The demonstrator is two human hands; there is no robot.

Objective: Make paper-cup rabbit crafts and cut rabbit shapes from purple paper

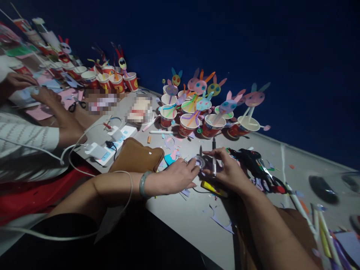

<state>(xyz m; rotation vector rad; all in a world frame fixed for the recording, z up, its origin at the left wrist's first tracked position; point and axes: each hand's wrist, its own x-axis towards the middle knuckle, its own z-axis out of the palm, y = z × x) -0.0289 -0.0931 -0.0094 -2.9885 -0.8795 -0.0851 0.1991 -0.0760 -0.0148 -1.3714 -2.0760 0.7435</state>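
Observation:
My left hand (178, 175), a bangle at its wrist, reaches in from the left with its fingers bent together. Its fingertips press on a clear ring (200, 162) that looks like a roll of tape. Just to the right, my right hand (227, 168) curls thumb and fingers around a slim dark thing with a silvery edge (214, 167); its kind is unclear. A black-ended pen (214, 143) points away beyond those fingers. Below the hands lie a yellow-handled tool (213, 188) and purple paper scraps (221, 220).
Paper cups with paper rabbit figures (189, 124) stand behind my hands. A black glue gun (243, 159) and scissors (267, 180) lie right. At left are a brown pouch (135, 157), a power strip (119, 144), cables, and another person's hands (46, 95) by pink paper.

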